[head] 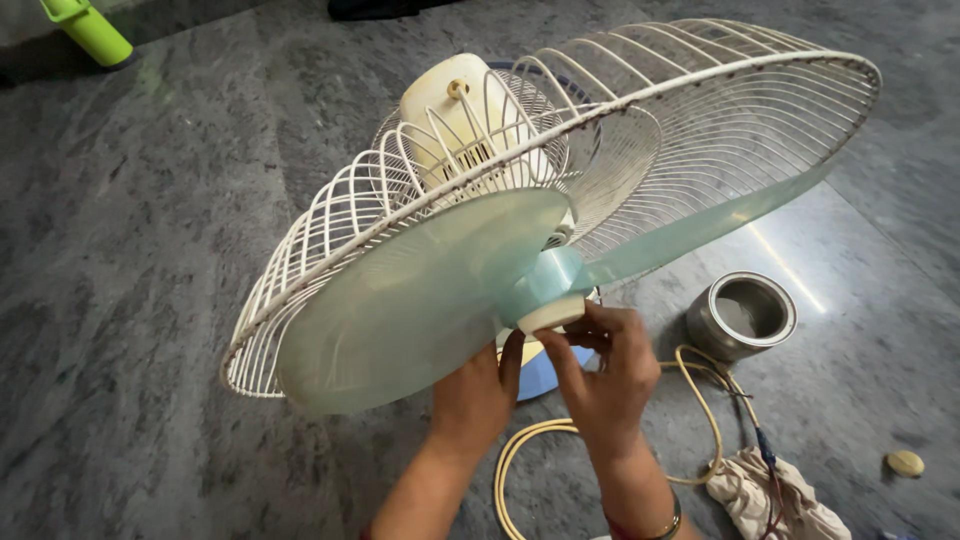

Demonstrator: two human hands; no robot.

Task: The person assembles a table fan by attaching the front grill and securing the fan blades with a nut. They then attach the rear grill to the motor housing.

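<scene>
The right hand (610, 365) pinches the cream round plastic cap (552, 312) at the hub of the pale green translucent fan blades (420, 300) between curled fingers, while the left hand (478, 392) presses against the cap's underside with fingers closed. The blades sit in front of a white wire rear guard (700, 90) and a cream motor housing (450, 110), tilted above the grey stone floor (150, 250). Near the right hand lie a cream power cord (700, 400), a round metal tin (742, 315), a crumpled cloth (770, 495) and a small pale disc (905, 462); a lime-green bottle (90, 30) stands well apart.

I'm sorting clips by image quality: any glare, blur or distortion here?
Head view: a bright streak of glare lies on the polished stone floor beside the metal tin; the fan guard bows from wide-angle distortion; both hands, left and right, and the blade hub cap look sharp.
</scene>
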